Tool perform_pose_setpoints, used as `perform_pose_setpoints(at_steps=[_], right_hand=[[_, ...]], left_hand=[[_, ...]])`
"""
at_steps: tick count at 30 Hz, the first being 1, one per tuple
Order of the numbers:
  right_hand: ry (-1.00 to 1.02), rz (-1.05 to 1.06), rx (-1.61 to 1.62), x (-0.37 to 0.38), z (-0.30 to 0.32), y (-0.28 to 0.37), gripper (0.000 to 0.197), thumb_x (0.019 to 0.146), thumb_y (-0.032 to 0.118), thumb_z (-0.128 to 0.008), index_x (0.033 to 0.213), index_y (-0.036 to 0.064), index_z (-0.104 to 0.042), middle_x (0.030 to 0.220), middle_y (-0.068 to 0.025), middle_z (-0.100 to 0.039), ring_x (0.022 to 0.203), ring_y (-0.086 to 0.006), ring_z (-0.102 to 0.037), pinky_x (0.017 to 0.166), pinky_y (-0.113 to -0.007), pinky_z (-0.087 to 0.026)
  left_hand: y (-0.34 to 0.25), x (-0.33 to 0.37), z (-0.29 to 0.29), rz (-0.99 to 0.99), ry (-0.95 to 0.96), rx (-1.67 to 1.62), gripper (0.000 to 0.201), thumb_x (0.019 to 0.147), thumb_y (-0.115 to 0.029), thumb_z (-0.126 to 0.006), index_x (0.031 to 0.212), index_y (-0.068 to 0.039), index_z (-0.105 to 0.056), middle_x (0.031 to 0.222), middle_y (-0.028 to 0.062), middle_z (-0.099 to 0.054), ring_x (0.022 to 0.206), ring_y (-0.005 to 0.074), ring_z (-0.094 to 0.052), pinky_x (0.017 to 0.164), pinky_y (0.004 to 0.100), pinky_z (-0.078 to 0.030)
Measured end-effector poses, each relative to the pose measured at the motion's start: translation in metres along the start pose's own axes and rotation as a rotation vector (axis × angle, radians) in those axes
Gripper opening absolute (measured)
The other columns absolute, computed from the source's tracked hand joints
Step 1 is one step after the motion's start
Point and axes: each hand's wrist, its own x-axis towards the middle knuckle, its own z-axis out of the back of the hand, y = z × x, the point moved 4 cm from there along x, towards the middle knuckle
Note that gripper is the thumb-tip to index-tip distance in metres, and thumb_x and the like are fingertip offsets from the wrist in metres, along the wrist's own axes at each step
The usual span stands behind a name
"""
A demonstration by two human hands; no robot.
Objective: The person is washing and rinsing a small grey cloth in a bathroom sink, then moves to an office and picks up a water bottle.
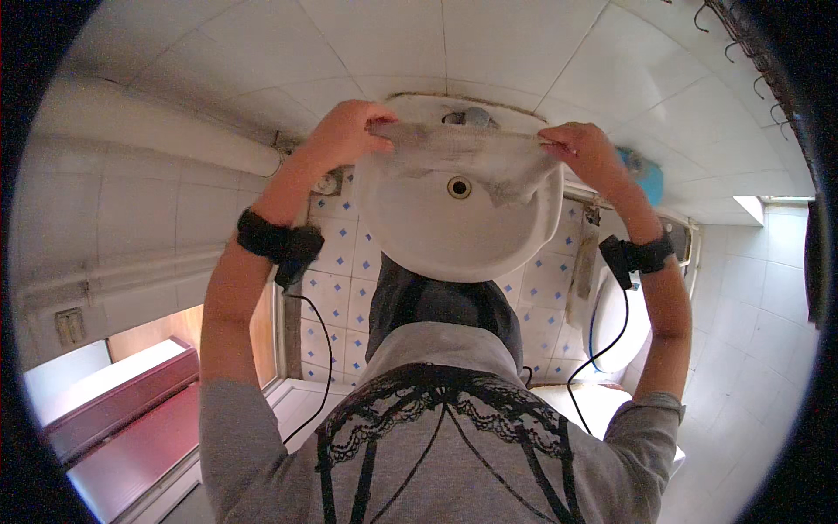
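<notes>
A thin greyish-white cloth is stretched across the back half of the white washbasin. My left hand pinches its left end between thumb and fingers. At the other end, my right hand grips the cloth's upper corner. Its lower edge hangs unevenly into the bowl, lowest towards the right. In front of the cloth the round drain is visible. Behind its top edge the grey tap shows only in part.
A blue container stands beside my right forearm. The white toilet is lower right. A thick pipe runs along the left wall, and hooks hang at the upper right. Dark cables trail from both wrist straps.
</notes>
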Motion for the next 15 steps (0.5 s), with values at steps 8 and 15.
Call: perform_pose_setpoints(at_steps=[8,15], right_hand=[[-0.013,-0.118,-0.113,0.013,0.060,0.018,0.024,0.079,0.026,-0.051,0.089,0.0070,-0.060,0.082,-0.0116,-0.061,0.078,-0.0296,-0.057,0.071,-0.036,-0.044],[0.237,-0.238,-0.002,0.019,0.074,0.018,0.025,0.069,0.014,-0.063,0.087,-0.0020,-0.058,0.072,-0.0123,-0.058,0.067,-0.0190,-0.055,0.062,-0.030,-0.043]], left_hand=[[-0.024,0.004,0.067,-0.272,-0.226,0.010,0.025,0.074,-0.028,-0.062,0.082,-0.004,-0.061,0.072,0.0093,-0.060,0.059,0.0184,-0.053,0.059,0.0304,-0.043],[-0.064,0.003,0.097,-0.268,-0.162,0.262,0.017,0.075,-0.018,-0.060,0.082,-0.003,-0.062,0.067,0.0082,-0.060,0.061,0.0190,-0.057,0.063,0.0270,-0.045]])
